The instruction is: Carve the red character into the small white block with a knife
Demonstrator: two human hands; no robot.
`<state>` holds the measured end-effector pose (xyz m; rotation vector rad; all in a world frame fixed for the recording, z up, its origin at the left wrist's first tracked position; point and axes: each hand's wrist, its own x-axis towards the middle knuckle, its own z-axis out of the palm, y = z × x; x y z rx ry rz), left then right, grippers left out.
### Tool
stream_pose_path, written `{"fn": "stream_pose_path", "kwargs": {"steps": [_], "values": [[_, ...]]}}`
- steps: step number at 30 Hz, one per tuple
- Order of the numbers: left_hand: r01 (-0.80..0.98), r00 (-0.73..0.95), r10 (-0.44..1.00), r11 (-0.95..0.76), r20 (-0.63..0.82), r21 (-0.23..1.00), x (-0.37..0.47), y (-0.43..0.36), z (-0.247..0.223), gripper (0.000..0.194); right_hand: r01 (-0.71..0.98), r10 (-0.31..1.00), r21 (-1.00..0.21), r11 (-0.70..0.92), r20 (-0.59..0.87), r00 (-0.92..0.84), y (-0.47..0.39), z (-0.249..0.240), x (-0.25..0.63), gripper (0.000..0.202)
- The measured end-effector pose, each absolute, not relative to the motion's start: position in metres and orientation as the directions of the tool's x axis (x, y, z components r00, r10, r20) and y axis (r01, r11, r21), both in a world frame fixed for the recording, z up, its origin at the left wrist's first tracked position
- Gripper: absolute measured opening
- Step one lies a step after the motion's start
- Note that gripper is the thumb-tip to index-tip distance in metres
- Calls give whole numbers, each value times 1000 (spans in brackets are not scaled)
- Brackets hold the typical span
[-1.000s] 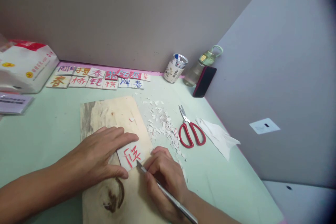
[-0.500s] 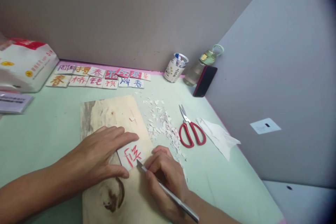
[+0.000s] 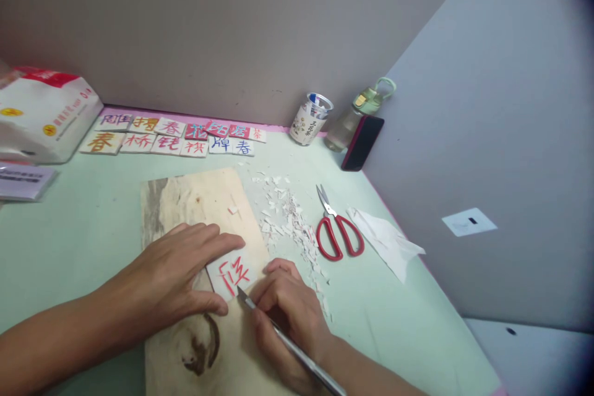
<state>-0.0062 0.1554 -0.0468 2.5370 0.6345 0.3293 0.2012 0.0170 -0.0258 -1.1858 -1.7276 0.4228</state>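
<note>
A small white square tile (image 3: 227,272) with a red Chinese character lies on a wooden board (image 3: 218,198). My left hand (image 3: 190,269) grips it, forefinger along the top edge and thumb at the lower edge; its left part is under the hand. My right hand (image 3: 292,315) is closed round a silver craft knife (image 3: 297,349), held like a pen. The knife's blade tip touches, or is just above, the tile's lower right part, below the red strokes. A tiny offcut (image 3: 233,210) lies on the board above my left hand.
White shavings (image 3: 290,216) lie right of the board, beside red-handled scissors (image 3: 336,229) and a crumpled tissue (image 3: 385,241). At the back stand several character tiles (image 3: 139,142) in two rows, a can (image 3: 307,124), a bottle (image 3: 341,130) and a leaning phone (image 3: 364,143). Left is a white package (image 3: 51,114).
My right hand and the craft knife have shifted slightly left and down, the tip moving a little along the tile. My left hand and the tile have stayed in place.
</note>
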Motion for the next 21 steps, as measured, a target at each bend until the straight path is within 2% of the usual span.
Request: {"fn": "stream_pose_path", "kwargs": {"steps": [7, 16, 21], "values": [[386, 853, 511, -755, 108, 530, -5, 154, -44, 77, 500, 866, -755, 424, 500, 21, 15, -26, 199, 16], [382, 860, 496, -780, 118, 496, -5, 154, -46, 79, 589, 824, -618, 520, 544, -156, 17, -20, 200, 18], [376, 860, 497, -769, 113, 518, -6, 154, -47, 78, 587, 831, -638, 500, 545, -116, 15, -21, 201, 18]]}}
